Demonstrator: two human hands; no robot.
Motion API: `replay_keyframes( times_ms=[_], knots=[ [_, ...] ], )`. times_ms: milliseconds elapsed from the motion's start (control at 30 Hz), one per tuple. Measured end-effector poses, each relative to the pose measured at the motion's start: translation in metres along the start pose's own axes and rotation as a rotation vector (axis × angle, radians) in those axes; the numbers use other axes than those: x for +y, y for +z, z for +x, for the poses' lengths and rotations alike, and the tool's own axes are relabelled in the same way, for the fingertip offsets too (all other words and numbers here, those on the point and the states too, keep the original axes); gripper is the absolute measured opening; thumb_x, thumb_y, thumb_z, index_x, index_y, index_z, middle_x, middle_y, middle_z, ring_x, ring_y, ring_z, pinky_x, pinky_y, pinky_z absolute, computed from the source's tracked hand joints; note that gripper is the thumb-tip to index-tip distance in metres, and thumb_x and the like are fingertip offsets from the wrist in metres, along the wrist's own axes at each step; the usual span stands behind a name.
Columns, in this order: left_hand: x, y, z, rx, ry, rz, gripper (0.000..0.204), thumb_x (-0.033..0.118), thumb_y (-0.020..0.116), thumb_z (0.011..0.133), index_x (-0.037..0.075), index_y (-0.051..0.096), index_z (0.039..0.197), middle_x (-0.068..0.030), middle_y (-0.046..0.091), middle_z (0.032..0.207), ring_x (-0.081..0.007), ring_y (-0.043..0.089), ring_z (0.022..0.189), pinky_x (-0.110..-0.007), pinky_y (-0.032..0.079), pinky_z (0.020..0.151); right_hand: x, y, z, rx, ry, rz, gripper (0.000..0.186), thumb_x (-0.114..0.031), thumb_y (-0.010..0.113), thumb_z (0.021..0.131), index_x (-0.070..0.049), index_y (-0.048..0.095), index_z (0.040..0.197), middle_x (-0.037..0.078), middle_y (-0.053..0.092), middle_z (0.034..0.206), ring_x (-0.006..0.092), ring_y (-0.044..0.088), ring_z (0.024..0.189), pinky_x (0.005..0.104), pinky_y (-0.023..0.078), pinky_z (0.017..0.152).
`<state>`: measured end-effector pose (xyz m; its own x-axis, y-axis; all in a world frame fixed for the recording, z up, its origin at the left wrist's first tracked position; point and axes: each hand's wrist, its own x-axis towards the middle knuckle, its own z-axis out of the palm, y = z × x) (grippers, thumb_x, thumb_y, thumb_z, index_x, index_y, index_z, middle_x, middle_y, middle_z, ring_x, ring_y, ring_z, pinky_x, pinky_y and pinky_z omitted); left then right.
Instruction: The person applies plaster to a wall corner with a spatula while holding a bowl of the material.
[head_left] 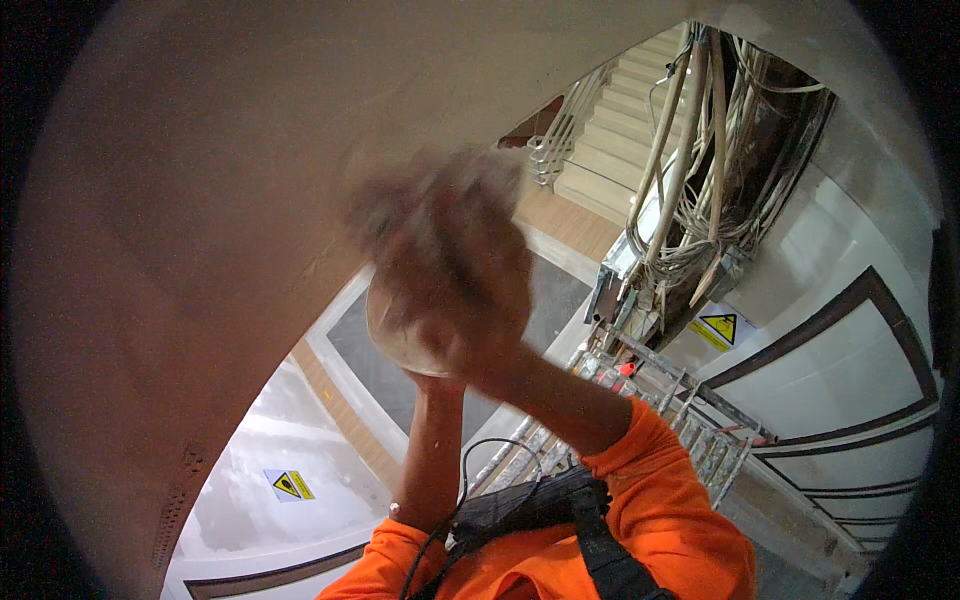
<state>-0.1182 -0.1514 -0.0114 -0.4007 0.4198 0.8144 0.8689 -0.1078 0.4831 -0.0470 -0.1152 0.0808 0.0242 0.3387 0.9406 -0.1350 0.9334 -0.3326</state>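
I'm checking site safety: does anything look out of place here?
Yes: at upper right, the cables hang exposed in a tangled bundle with loose loops, instead of neatly enclosed. The right hand is too blurred to judge its grip.

Two warning signs can be made out. On the right-hand sign (720, 327), fixed to a pale wall (795, 325), a black-edged yellow triangle with a dark symbol is shown above a yellow band. A similar triangle is borne by the left-hand sign (289, 485), mounted on a white wall (235, 522); its small lettering cannot be read
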Motion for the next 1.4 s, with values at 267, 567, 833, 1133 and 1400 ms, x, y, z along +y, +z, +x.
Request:
replay_keyframes(
  times_ms=[267,567,833,1133,1400],
  knots=[
    [-0.013,-0.022,-0.002,-0.013,-0.078,-0.086,0.081,0.069,0.044,0.074,0.02,0.025,0.136,-0.0102,0.031,0.138,-0.0326,0.032,0.126,-0.053,0.034,0.098,0.041,-0.04,0.043,0.187,-0.146,-0.371,0.041,-0.005,0.044,0.084,-0.009,0.047,0.124,0.013,0.043,0.131,0.0324,0.041,0.119,0.0427,0.029,0.102],
    [-0.008,-0.014,-0.003,-0.029,-0.174,-0.205,0.082,0.068,0.046,0.073,0.02,0.024,0.136,-0.0102,0.03,0.138,-0.0324,0.031,0.126,-0.052,0.034,0.098,-0.003,-0.031,-0.01,-0.566,0.471,-0.135,0.044,-0.022,0.051,0.085,-0.007,0.043,0.126,0.014,0.041,0.131,0.028,0.035,0.124,0.0367,0.02,0.108],
    [-0.006,-0.015,0.001,-0.036,-0.256,-0.312,0.083,0.068,0.047,0.073,0.02,0.023,0.137,-0.0102,0.03,0.138,-0.0322,0.031,0.126,-0.052,0.033,0.099,0.016,0.011,-0.003,-0.029,-0.144,-0.29,0.046,-0.018,0.058,0.077,-0.012,0.051,0.122,0.015,0.045,0.129,0.0359,0.037,0.123,0.0492,0.024,0.104],
    [-0.001,-0.027,-0.008,-0.052,-0.354,-0.431,0.084,0.067,0.048,0.072,0.019,0.022,0.137,-0.0103,0.029,0.139,-0.032,0.03,0.126,-0.052,0.033,0.099,0.069,-0.029,0.031,0.126,-0.225,-0.431,0.045,-0.009,0.047,0.083,-0.009,0.044,0.128,0.015,0.038,0.135,0.0341,0.031,0.127,0.0429,0.02,0.107],
    [0.003,-0.018,-0.009,-0.046,-0.437,-0.526,0.085,0.067,0.05,0.072,0.019,0.021,0.137,-0.0103,0.028,0.139,-0.0318,0.03,0.127,-0.052,0.032,0.1,0.003,-0.026,-0.025,0.029,-0.338,-0.134,0.038,-0.025,0.044,0.09,-0.008,0.049,0.123,0.016,0.05,0.123,0.0315,0.047,0.116,0.0454,0.036,0.097]
  ],
)
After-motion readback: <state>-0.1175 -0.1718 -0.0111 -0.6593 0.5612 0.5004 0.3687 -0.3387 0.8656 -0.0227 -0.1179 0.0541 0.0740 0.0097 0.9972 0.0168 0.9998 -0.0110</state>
